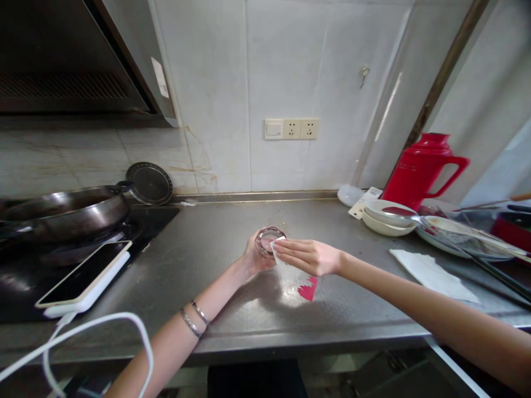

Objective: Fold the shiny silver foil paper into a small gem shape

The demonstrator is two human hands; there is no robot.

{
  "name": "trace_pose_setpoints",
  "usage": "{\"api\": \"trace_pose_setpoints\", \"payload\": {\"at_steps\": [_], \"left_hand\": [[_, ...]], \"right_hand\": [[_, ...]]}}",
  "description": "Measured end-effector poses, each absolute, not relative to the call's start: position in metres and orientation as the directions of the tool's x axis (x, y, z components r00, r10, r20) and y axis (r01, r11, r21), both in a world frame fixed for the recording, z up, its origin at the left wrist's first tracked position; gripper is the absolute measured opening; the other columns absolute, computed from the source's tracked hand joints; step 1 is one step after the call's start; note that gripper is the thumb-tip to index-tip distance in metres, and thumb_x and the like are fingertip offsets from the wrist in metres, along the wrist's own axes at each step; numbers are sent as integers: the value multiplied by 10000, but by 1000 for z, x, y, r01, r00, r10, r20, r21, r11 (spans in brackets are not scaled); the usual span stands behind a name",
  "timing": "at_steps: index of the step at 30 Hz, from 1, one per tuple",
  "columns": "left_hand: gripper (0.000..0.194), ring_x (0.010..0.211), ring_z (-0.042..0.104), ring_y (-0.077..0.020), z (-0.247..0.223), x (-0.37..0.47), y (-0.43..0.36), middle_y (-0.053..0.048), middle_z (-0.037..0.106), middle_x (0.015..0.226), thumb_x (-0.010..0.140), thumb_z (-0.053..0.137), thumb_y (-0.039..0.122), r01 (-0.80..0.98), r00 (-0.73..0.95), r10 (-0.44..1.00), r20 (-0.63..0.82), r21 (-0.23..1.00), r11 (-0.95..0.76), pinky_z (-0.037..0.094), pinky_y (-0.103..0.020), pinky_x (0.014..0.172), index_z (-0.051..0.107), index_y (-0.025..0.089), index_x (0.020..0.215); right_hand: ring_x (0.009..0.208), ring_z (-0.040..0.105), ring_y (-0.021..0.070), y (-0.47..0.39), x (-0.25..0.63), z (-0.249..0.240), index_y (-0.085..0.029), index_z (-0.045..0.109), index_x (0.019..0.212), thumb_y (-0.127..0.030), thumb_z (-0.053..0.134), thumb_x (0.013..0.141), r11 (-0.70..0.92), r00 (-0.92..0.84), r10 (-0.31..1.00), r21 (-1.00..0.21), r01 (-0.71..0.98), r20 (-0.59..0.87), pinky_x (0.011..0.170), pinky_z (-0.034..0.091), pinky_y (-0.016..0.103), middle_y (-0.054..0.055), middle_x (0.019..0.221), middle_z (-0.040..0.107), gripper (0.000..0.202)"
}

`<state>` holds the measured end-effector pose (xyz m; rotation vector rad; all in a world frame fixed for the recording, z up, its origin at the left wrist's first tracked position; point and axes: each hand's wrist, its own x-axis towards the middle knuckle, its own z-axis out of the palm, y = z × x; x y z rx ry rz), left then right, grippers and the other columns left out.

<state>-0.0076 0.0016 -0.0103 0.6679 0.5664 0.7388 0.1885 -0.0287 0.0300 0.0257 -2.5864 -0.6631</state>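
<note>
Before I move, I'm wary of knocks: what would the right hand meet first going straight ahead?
The right hand, holding a white piece, would likely meet the round container in the left hand; depth is unclear.

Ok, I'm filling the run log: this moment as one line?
left hand: holds glass container; right hand: holds white piece at container's rim; counter: red scrap near right hand

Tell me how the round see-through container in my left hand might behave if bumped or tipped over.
The container is likely stiff, since it has a hard, glassy shine. That same look suggests it could chip or crack if knocked from your left hand. Its round outline means it might roll on its side.
</note>
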Motion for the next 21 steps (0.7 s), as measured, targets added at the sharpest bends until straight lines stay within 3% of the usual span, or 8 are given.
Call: {"api": "trace_pose_setpoints", "payload": {"at_steps": [4, 11, 16, 21], "left_hand": [[492, 320, 337, -85, -7, -7, 1, -23, 483, 460, 812, 421, 529, -428, 681, 702, -209, 665, 612, 180, -191, 304, 618, 78, 830], [582, 359, 437, -123, -7, -5, -2, -166, 654, 661, 817, 347, 578, -372, 715, 685, -138, 755, 540, 186, -201, 337, 641, 81, 885], [574, 424, 504, -153, -4, -2, -5, -144, 636, 615, 781, 386, 624, -380, 685, 717, -133, 774, 506, 231, -211, 363, 628, 104, 781], [587, 409, 493, -145, -5, -4, -3, -134, 645, 614, 780, 379, 648, -364, 633, 758, -159, 803, 472, 239, -211, 361, 619, 113, 773]], "right_hand": [[1347, 346, 240, -29, 197, 29, -38, 526, 1247, -95, 366, 952, 891, -888, -59, 425, 159, 456, 1050, 469, 413, 185, 1259, 597, 340], [1318, 406, 246, -29, 193, 19, -27, 494, 1267, 0, 380, 888, 871, -799, 20, 382, 309, 601, 1003, 507, 393, 219, 1232, 605, 396], [1283, 461, 229, -33, 177, 12, -94, 449, 1323, 27, 323, 854, 880, -667, 185, 181, 440, 722, 971, 527, 387, 187, 1263, 594, 500], [1180, 573, 217, -35, 160, 10, -159, 494, 1292, -42, 369, 899, 857, -493, 307, -11, 515, 814, 943, 542, 379, 149, 1194, 648, 429]]}}
